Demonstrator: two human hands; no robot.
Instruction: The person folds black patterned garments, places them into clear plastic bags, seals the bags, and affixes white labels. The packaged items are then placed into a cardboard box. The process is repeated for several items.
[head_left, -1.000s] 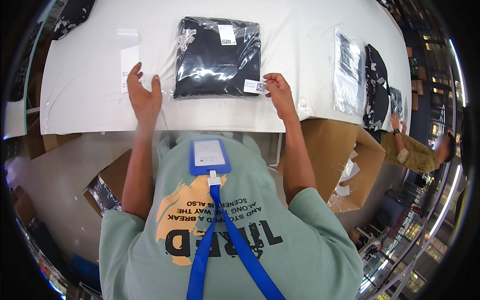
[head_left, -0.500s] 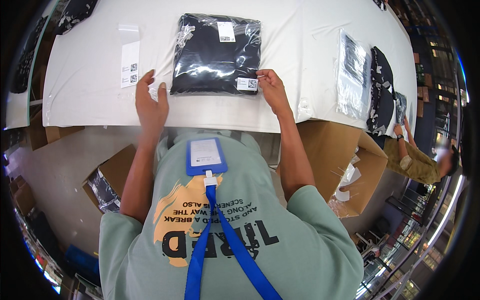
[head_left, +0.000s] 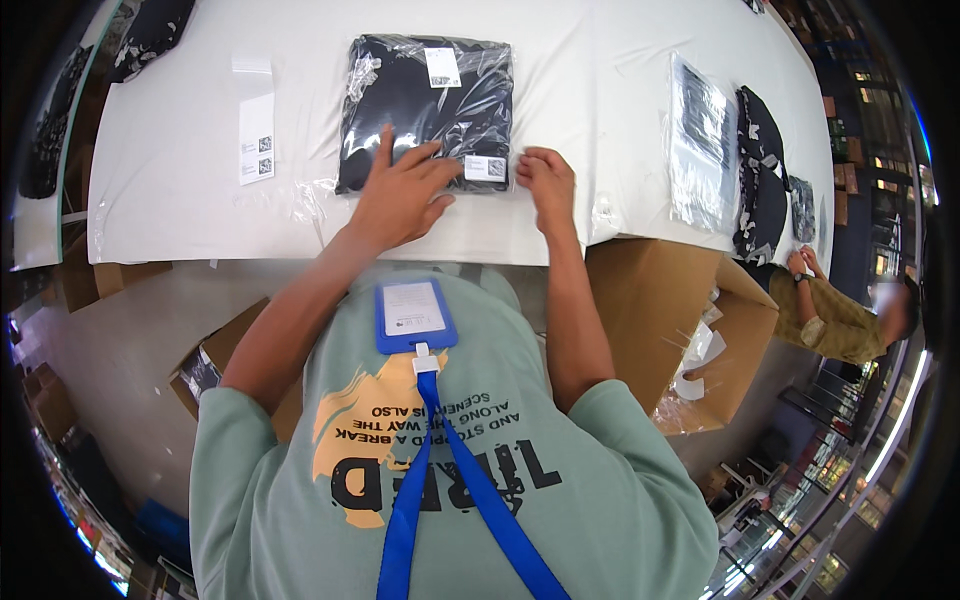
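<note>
A folded black garment in a clear plastic bag lies flat on the white-covered table. One white label is near its top edge, another at its lower right corner. My left hand rests on the bag's lower part, fingers spread, the fingertips close to the lower label. Just off the bag's right edge, my right hand has its fingers bent into a pinch; what they hold, if anything, is hidden. Left of the bag lies a strip of white labels.
To the right lie a clear-bagged item and black patterned garments. Below the table edge stand an open carton with plastic scraps and a smaller carton. A co-worker is at the far right.
My left hand has moved right from beside the bag onto its lower part. My right hand has shifted slightly down, off the lower label's corner.
</note>
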